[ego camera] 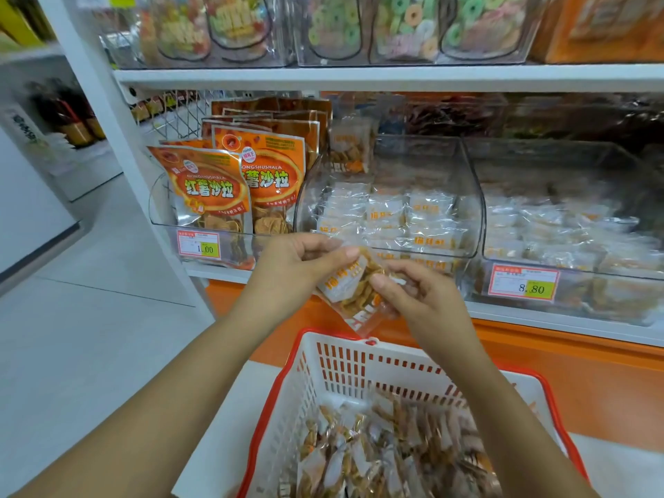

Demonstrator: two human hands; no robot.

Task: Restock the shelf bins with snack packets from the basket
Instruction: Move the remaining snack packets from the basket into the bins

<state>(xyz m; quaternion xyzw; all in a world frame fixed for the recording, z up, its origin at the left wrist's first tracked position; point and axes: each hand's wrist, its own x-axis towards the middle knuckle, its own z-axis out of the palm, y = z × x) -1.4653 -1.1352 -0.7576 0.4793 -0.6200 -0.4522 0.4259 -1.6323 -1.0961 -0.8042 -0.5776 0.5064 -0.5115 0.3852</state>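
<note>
we count three clear bins on the middle shelf [539,315]. the left bin [161,210] holds orange pouches [212,188]: two are plain in front, more stand behind, total unclear. the middle bin [467,181] and right bin [575,152] each hold a heap of small clear packets, too blurred to count. two labels: a price tag [198,245] on the left bin and a price tag [522,283] on the right bin. one white, red-rimmed basket [345,357] sits on the table [222,425] with a pile of packets [388,458] inside, uncountable. one snack packet [354,285] is up above the basket's far rim, just in front of the middle bin's lip. the left hand [305,260], fingers curled, pinches its upper left edge. the right hand [420,292], fingers curled, pinches its right side.
</note>
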